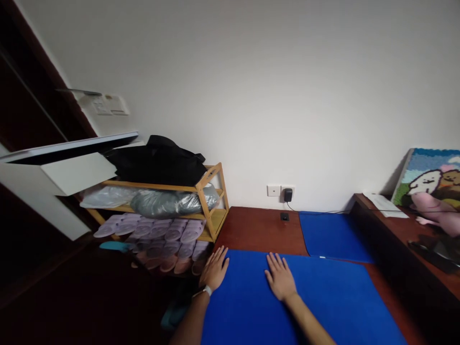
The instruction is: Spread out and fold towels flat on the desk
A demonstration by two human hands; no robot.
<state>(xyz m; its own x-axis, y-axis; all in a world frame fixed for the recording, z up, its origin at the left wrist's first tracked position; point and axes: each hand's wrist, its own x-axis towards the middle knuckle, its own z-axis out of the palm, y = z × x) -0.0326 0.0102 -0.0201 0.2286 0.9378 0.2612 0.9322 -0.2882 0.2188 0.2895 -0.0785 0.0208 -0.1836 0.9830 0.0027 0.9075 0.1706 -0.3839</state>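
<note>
"How many blue mats on that tabletop?"
"Two: one along the left edge, one at the far right corner."
"Wall plates?"
"Two, with one black plug."

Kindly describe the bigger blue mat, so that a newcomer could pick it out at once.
Find the white wall, then, below it, the reddish-brown surface. On its near part lies a flat blue mat. Unlike the smaller blue mat closer to the wall, it has the right hand on it.
</note>
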